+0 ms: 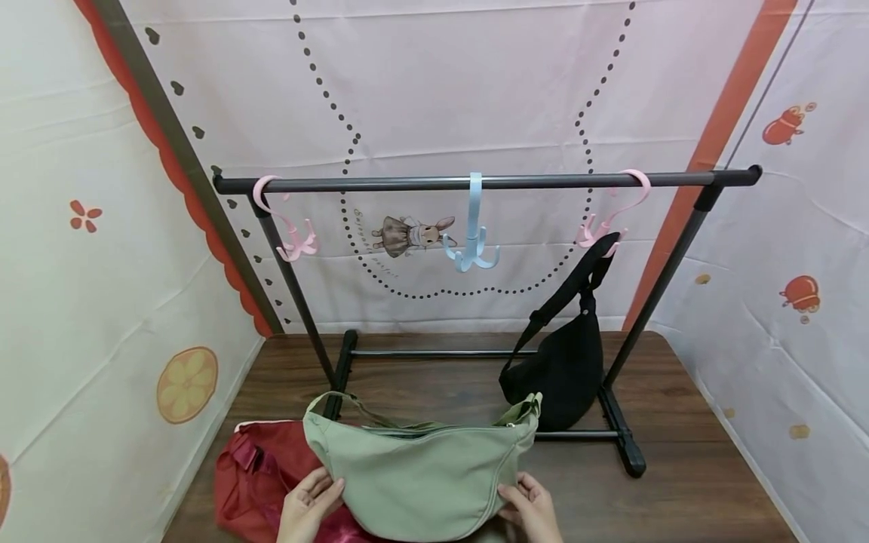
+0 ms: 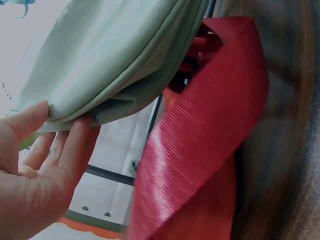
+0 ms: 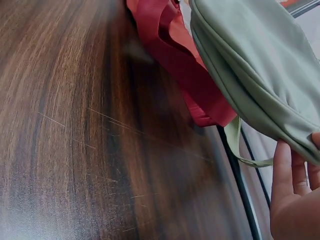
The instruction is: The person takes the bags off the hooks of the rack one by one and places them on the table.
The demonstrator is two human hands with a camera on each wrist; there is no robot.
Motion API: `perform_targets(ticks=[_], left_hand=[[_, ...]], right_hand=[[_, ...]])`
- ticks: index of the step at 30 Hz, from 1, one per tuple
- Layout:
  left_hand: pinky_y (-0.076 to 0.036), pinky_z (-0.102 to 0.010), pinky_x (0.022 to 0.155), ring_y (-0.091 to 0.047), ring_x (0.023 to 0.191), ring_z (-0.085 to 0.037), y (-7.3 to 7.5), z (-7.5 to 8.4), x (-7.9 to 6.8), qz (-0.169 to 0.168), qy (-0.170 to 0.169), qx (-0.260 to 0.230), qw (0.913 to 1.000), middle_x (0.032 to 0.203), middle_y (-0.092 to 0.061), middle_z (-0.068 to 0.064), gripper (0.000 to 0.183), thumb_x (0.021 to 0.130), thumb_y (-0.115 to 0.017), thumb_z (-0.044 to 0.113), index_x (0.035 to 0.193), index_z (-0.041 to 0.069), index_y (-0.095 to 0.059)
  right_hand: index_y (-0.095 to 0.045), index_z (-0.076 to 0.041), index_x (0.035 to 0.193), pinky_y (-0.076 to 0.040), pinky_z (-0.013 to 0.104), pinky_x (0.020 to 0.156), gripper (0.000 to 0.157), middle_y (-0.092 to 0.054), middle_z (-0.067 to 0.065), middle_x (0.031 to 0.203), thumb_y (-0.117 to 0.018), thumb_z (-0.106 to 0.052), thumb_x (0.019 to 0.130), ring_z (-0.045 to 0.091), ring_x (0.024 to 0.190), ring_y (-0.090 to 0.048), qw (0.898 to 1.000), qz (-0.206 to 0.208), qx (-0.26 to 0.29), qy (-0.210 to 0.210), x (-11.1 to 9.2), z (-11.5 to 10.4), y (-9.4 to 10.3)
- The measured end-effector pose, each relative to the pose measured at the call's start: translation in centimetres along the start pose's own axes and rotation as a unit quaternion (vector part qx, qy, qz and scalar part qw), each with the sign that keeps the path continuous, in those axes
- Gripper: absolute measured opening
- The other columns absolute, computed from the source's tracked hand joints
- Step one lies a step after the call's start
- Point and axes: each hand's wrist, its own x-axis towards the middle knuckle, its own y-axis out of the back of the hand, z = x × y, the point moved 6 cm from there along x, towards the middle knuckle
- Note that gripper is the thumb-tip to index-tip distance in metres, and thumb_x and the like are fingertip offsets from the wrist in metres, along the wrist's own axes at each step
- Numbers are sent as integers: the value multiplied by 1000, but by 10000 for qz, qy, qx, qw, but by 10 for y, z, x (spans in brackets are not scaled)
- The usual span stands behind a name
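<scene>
A light green shoulder bag (image 1: 421, 475) is held up between both hands, its zip along the top and its strap looping behind. My left hand (image 1: 310, 504) pinches the bag's left end, thumb in front and fingers behind, as the left wrist view shows. At the other end my right hand (image 1: 531, 507) grips the bag the same way; in the right wrist view its fingers (image 3: 283, 167) lie under the edge. Behind and below the green bag, a red bag (image 1: 261, 471) lies on the table, its wide shiny strap (image 2: 195, 125) close to the left hand.
A black rack (image 1: 407, 185) stands on the wooden table (image 1: 706, 467). From its bar hang a pink hook (image 1: 292, 234) at left, a blue hook (image 1: 473, 226) mid-bar and another pink hook (image 1: 631, 196) at right, which carries a black bag (image 1: 563, 369). Printed cloth walls surround the table.
</scene>
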Motion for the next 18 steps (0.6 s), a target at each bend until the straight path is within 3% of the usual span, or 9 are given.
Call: perform_targets(ticks=[6, 10, 15, 18], left_hand=[[-54, -35, 73, -59, 91, -16, -3, -19, 15, 82, 241, 46, 9997, 113, -55, -25, 59, 82, -67, 17, 125, -16, -41], [-53, -34, 73, -59, 91, -14, -10, -25, 22, -34, 282, -88, 9996, 111, -56, -22, 65, 82, -68, 17, 128, -17, -37], [-54, -32, 73, -61, 84, -10, -22, -25, 29, -397, 18, -365, 9985, 102, -62, -11, 65, 80, -69, 17, 128, -16, -38], [-54, -31, 71, -62, 82, -10, -28, -25, 33, -418, -128, -356, 9984, 100, -63, -12, 62, 78, -71, 16, 125, -14, -43]], right_hand=[[-60, -4, 93, -52, 22, 58, 12, -61, -6, 73, -60, -9, 82, 5, 67, -59, 9994, 282, -31, -219, 9, 9, 5], [-60, -2, 93, -52, 23, 59, 15, -62, -6, 73, -62, -12, 82, 4, 68, -59, 9980, 533, -59, -331, 17, 14, 9], [-60, 1, 94, -51, 21, 59, 17, -62, -6, 75, -62, -12, 83, 4, 68, -59, 9967, 774, -94, -245, 24, 15, 16], [-59, 4, 97, -51, 22, 59, 20, -61, -5, 75, -61, -11, 83, 5, 68, -58, 9960, 840, -176, -260, 27, 15, 20]])
